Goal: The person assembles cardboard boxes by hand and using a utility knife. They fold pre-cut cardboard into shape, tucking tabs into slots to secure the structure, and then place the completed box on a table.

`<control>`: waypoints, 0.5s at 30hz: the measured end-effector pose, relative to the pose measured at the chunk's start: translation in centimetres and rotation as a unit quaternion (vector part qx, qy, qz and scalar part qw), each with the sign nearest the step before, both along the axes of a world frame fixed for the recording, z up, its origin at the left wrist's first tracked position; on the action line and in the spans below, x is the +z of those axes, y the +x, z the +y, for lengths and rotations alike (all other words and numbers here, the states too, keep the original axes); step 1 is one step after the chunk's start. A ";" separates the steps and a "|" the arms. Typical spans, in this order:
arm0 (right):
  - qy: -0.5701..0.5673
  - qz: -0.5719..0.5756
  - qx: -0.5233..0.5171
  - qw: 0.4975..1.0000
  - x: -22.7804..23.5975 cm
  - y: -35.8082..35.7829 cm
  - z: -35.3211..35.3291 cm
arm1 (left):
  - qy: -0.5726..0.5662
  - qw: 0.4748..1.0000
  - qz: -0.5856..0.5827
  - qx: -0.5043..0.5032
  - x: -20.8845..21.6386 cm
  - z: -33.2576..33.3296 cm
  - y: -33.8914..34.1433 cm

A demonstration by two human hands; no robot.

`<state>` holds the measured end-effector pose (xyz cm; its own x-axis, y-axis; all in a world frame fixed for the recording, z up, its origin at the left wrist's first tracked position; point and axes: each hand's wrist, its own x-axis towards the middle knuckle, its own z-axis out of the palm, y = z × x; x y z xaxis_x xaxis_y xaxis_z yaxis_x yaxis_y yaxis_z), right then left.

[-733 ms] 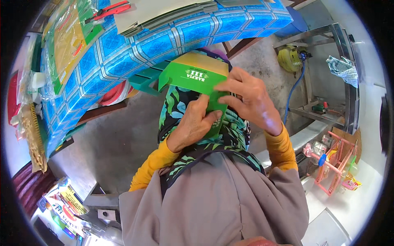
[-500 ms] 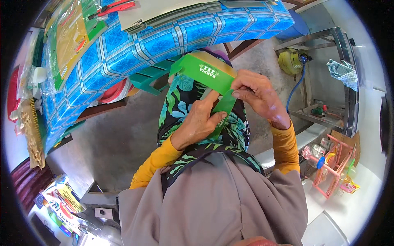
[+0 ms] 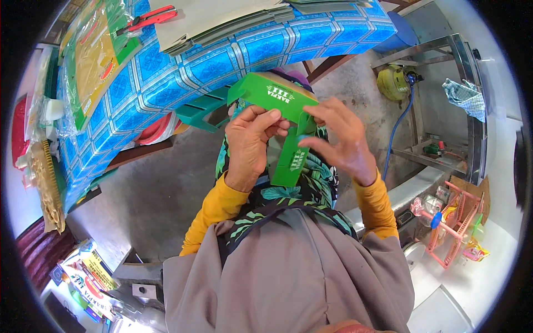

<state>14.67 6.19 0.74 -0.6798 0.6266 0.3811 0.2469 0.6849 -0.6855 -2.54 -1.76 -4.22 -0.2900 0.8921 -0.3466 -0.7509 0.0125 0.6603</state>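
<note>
Box (image 3: 277,95) between our left hand (image 3: 250,147) and right hand (image 3: 341,139); stool (image 3: 201,111), table (image 3: 211,58) beyond.
Left curls, grip unclear; right has thumb and fingers apart.

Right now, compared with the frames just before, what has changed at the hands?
The left hand has come off the green carton's lower panel and moved up the picture to the upper panel's near edge, uncovering the lower panel. The right hand has spread its pinched thumb and fingers, staying by the carton's corner. The red cutter stays on the table.
</note>
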 end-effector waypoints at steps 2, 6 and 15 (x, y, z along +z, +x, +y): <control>0.079 -0.013 -0.012 0.997 -1.7 0.2 -0.3 | -0.035 0.999 -0.034 -0.013 0.3 -0.2 0.0; 0.184 -0.037 -0.036 0.982 -2.8 0.5 -0.8 | -0.024 0.997 -0.054 -0.051 -0.3 -0.2 0.2; 0.189 0.007 -0.008 0.982 -2.9 0.4 -0.8 | 0.004 0.992 0.128 -0.007 0.1 -0.7 2.3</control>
